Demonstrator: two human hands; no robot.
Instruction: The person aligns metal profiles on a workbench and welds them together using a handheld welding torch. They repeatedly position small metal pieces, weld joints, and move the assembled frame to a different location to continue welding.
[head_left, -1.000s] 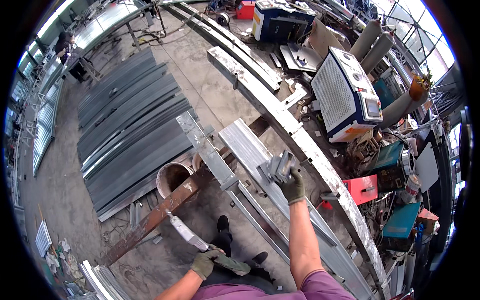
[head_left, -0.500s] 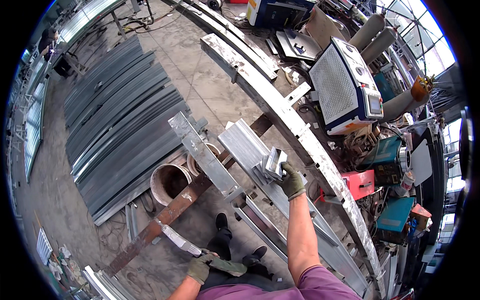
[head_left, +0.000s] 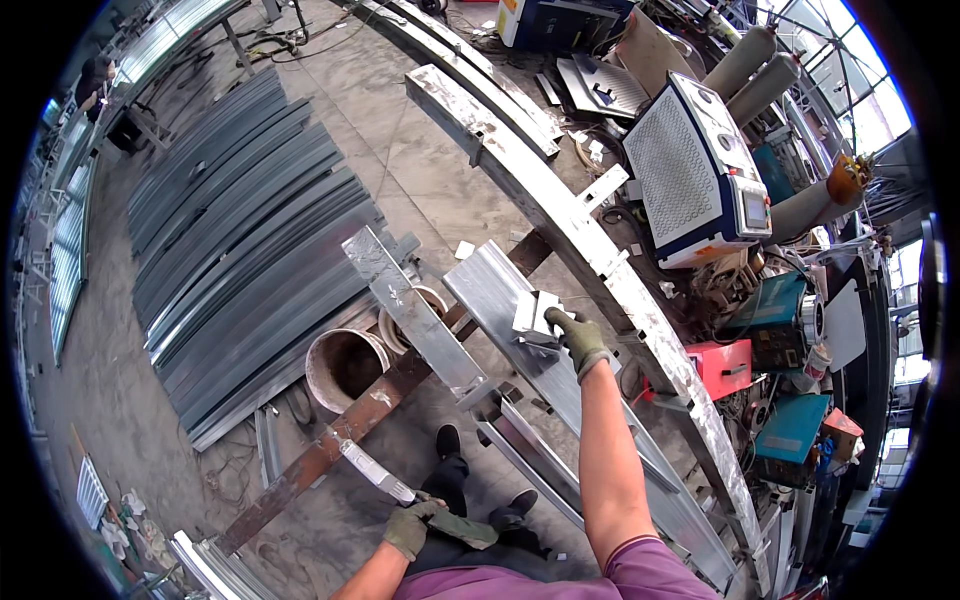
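Note:
Gloved in green, my right hand [head_left: 580, 342] reaches ahead over a broad silver metal channel [head_left: 485, 275], its fingers closed on the edge of a small silver metal bracket [head_left: 538, 316]. The bracket is close over the channel; whether it touches cannot be made out. Low in front of me, my left hand [head_left: 408, 528], also gloved, is wrapped round a long handheld tool [head_left: 375, 472] with a pale ridged body and a dark green covered end. Its exact kind is unclear. A shorter metal beam [head_left: 420, 325] lies left of the channel, across a rusty brown bar [head_left: 325, 455].
A long pale steel beam [head_left: 560, 225] curves past on the right. Beyond it stands a white and blue machine [head_left: 680, 180] and a red box [head_left: 722, 367]. Buckets [head_left: 325, 370] and many grey metal strips [head_left: 250, 240] are at left. Another person [head_left: 95, 85] is far left.
My right hand has turned the bracket and brought it slightly left and nearer the channel's surface. The stacked flat pieces beneath it no longer show separately. My left hand barely moved.

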